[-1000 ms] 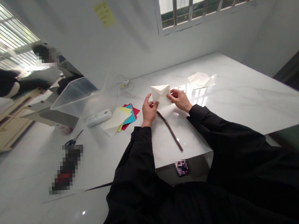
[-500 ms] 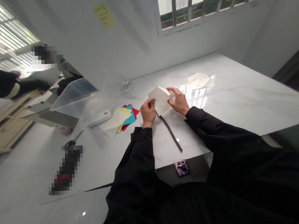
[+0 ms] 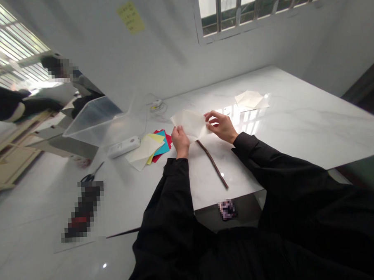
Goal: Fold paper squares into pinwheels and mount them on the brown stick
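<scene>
- A cream-white, creased sheet of thin paper [image 3: 190, 122] is up in both hands, about midway between the near and far edges of the white, marbled desk [image 3: 300, 122]; I can't tell whether its lower rim touches the top.
- The left hand [image 3: 181, 141] pinches the sheet's lower left side, thumb on top.
- The right hand [image 3: 223, 128] has its fingers bent, thumb and fingertips at the sheet's right side; from here I can't tell whether they grip.
- A thin, dark brown wooden stick [image 3: 211, 159] slants from just below the sheet toward the desk's near edge.
- A second cream-white, creased paper [image 3: 251, 100] lies toward the far edge, right of the hands.
- Left of the left hand, red, blue, yellow and white paper sheets [image 3: 154, 145] overlap, beside an oblong white plastic device [image 3: 123, 147].
- Behind that stands a clear plastic box [image 3: 99, 119].
- Black-handled scissors [image 3: 89, 177] lie farther left.
- A yellow paper note [image 3: 131, 17] sticks to the wall.
</scene>
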The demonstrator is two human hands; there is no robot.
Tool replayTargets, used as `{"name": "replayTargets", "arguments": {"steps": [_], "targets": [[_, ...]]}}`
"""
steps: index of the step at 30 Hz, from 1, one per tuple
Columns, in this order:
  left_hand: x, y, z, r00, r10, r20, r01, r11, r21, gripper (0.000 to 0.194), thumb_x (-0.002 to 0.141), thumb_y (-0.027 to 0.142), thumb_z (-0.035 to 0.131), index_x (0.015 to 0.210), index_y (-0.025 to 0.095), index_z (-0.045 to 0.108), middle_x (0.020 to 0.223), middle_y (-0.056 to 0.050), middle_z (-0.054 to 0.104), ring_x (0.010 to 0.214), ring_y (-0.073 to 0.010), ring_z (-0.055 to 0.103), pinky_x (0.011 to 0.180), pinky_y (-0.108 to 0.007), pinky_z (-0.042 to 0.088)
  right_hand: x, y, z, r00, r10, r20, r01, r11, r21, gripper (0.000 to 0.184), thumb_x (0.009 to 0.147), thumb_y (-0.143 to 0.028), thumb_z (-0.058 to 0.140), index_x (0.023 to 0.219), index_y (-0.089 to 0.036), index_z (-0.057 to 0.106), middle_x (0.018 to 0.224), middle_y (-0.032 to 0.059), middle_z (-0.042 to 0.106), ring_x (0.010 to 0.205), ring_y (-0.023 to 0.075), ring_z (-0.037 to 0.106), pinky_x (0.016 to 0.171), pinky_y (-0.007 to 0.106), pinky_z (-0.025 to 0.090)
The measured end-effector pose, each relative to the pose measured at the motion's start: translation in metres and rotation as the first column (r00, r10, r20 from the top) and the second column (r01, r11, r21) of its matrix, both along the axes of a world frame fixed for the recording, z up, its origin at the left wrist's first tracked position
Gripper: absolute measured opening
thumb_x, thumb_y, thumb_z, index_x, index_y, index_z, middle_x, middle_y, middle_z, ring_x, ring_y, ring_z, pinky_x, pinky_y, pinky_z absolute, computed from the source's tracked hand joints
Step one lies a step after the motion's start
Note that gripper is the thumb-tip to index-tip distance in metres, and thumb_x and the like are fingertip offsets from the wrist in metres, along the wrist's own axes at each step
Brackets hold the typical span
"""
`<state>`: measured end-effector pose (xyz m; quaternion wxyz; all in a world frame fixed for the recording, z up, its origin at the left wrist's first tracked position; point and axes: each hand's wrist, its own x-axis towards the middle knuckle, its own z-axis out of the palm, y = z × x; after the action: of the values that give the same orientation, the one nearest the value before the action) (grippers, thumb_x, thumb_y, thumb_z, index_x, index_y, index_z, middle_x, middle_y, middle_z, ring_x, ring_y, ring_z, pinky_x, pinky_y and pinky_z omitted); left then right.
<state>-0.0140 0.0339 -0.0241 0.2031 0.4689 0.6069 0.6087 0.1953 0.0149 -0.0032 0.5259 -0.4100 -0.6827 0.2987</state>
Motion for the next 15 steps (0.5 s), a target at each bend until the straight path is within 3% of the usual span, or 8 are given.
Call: {"name": "replayTargets", "arguments": {"steps": [2,6,9,12,15], "targets": [[0.000,-0.001,-0.001,0.999,-0.002,-0.041,0.002,1.000,0.012,0.037,0.098,0.039,0.062,0.067,0.025,0.050,0.067,-0.002,0.053,0.082,-0.0230,0.057,0.075,-0.029,0.041,-0.001,-0.002,0.001,0.997,0.045,0.061,-0.047,0.999,0.026,0.018,0.086,-0.022,0.064,0.100,-0.023,0.076,0.139,0.0095,0.070,0.106,0.0226,0.073,0.082,0.035,0.063],[0.002,-0.008,0.005,0.996,-0.045,-0.075,0.047,0.998,0.033,0.042,0.095,0.046,0.068,0.064,0.025,0.049,0.061,-0.001,0.049,0.080,-0.0226,0.057,0.072,-0.028,0.041,-0.001,0.000,0.000,0.996,0.012,0.090,-0.014,1.000,0.019,0.029,0.089,-0.019,0.062,0.109,-0.024,0.082,0.142,0.0105,0.070,0.117,0.0251,0.071,0.088,0.036,0.062],[0.005,-0.014,0.012,0.994,-0.083,-0.076,0.083,0.997,-0.001,0.046,0.093,0.051,0.071,0.062,0.024,0.050,0.058,0.000,0.045,0.078,-0.0208,0.056,0.068,-0.026,0.042,0.001,0.005,-0.003,0.998,-0.017,0.056,0.019,0.999,-0.038,0.034,0.089,-0.023,0.064,0.120,-0.024,0.080,0.126,0.0078,0.077,0.102,0.0225,0.073,0.090,0.037,0.060],[0.006,-0.015,0.016,0.994,-0.081,-0.074,0.079,0.996,-0.036,0.054,0.093,0.058,0.071,0.059,0.023,0.046,0.056,0.000,0.041,0.075,-0.0195,0.056,0.063,-0.025,0.042,0.004,0.010,-0.004,1.000,-0.011,-0.016,0.009,0.989,-0.146,0.046,0.088,-0.034,0.072,0.133,-0.023,0.075,0.097,0.0037,0.078,0.083,0.0207,0.070,0.079,0.037,0.060],[0.005,-0.011,0.013,0.997,-0.068,-0.024,0.066,0.996,-0.061,0.063,0.091,0.069,0.068,0.057,0.024,0.040,0.054,0.000,0.038,0.070,-0.0181,0.054,0.058,-0.026,0.041,0.005,0.013,-0.006,0.986,0.044,-0.158,-0.078,0.973,-0.217,0.056,0.085,-0.048,0.079,0.135,-0.023,0.072,0.084,0.0019,0.074,0.075,0.0207,0.067,0.070,0.036,0.060]]}}
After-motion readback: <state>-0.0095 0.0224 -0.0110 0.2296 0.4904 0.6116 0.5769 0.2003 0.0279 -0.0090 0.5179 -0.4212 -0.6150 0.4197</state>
